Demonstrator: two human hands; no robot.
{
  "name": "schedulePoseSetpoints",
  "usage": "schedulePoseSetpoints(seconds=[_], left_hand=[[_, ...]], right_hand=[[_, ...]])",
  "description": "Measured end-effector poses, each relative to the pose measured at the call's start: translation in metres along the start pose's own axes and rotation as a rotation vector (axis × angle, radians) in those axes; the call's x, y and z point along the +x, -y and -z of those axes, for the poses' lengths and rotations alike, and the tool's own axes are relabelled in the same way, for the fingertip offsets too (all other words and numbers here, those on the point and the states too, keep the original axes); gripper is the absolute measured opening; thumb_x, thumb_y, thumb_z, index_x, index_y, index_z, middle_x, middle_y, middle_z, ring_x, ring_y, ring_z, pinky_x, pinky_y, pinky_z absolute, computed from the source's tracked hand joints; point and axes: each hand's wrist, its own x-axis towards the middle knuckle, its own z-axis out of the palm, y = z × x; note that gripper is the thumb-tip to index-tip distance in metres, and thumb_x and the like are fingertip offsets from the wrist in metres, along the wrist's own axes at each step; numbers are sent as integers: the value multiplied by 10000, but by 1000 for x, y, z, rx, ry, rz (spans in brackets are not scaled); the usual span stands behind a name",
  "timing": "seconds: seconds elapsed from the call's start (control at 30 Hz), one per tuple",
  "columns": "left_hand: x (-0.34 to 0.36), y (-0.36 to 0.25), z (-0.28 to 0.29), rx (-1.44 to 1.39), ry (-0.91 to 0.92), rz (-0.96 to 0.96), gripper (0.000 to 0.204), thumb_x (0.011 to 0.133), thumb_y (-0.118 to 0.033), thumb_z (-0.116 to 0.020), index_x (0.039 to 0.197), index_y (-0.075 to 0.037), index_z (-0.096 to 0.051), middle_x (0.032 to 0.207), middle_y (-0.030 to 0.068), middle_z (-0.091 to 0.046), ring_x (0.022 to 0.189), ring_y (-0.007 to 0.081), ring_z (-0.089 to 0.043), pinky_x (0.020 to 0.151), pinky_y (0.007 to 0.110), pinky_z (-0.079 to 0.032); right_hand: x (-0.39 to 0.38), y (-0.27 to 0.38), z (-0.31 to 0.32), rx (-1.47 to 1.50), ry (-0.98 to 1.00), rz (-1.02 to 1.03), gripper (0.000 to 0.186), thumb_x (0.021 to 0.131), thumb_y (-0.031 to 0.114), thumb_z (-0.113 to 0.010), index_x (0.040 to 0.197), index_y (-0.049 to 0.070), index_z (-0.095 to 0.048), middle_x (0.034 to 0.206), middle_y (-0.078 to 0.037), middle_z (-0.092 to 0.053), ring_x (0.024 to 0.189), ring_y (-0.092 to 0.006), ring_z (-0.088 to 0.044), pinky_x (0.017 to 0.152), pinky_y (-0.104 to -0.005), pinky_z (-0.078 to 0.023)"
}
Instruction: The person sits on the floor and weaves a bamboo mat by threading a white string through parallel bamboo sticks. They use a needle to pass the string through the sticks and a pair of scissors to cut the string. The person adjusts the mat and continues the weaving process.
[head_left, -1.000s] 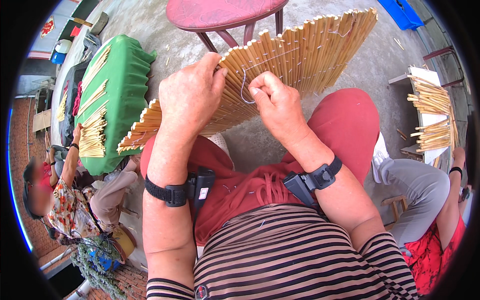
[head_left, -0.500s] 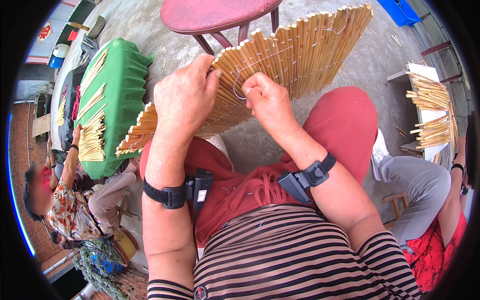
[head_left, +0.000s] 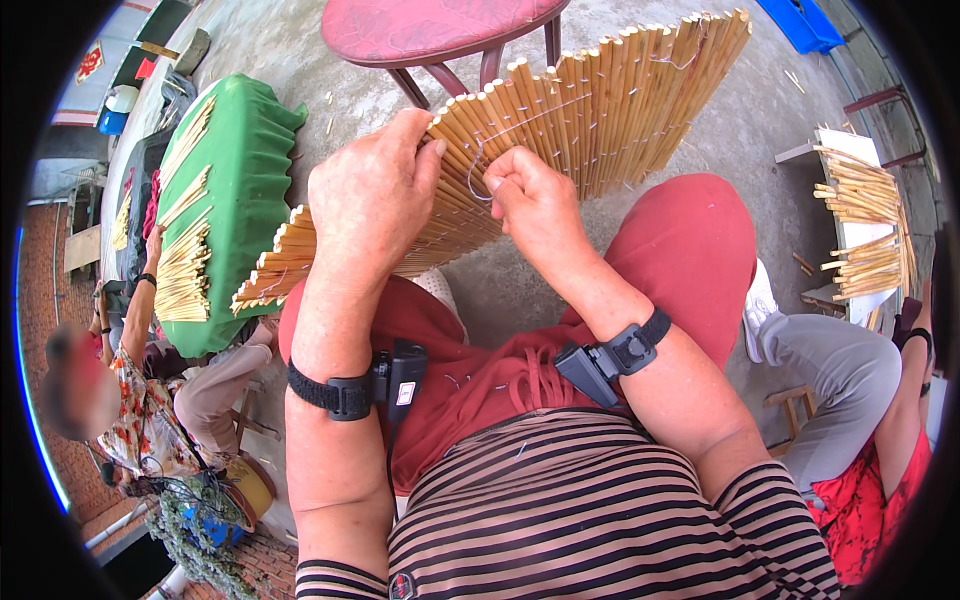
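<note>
A mat of thin yellow reed sticks [head_left: 630, 100], bound with rows of pale thread, stands slanted across my knees. My left hand [head_left: 370, 200] grips its upper edge between thumb and fingers. Just right of it, my right hand [head_left: 530, 200] is closed in a pinch on a pale thread [head_left: 478, 160], which hangs in a loop against the sticks. The mat's lower left part runs behind my left wrist, and my fingertips at the thread are partly hidden.
A red round stool [head_left: 440, 22] stands beyond the mat. At left, a co-worker [head_left: 140, 420] reaches to sticks on a green-covered table [head_left: 240, 190]. At right, another person's grey-trousered leg [head_left: 830, 370] is beside a white board [head_left: 862, 145] bearing sticks. A blue crate [head_left: 800, 22] lies at the upper right.
Since a second ago both my hands and the mat have shifted slightly left in the view. My right hand's fingers have curled a little more around the thread.
</note>
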Motion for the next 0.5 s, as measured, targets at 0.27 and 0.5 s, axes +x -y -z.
schedulePoseSetpoints(seconds=[0.27,0.5], left_hand=[[-3,-4,1,3,-6,-6,157,877,-261,-642,931,-119,-601,711,112,-670,677,326,-669,585,453,-506],[-7,-7,1,-2,-22,-14,152,876,-255,-644,933,-121,-601,712,111,-669,676,327,-668,584,452,-506]], right_hand=[[-2,-4,2,11,-5,2,67,943,82,-582,899,34,-598,628,-4,-582,532,-50,-520,467,-223,-418],[-5,2,3,17,-14,28,69,944,84,-576,903,32,-597,632,-6,-589,529,-54,-527,476,-225,-427]])
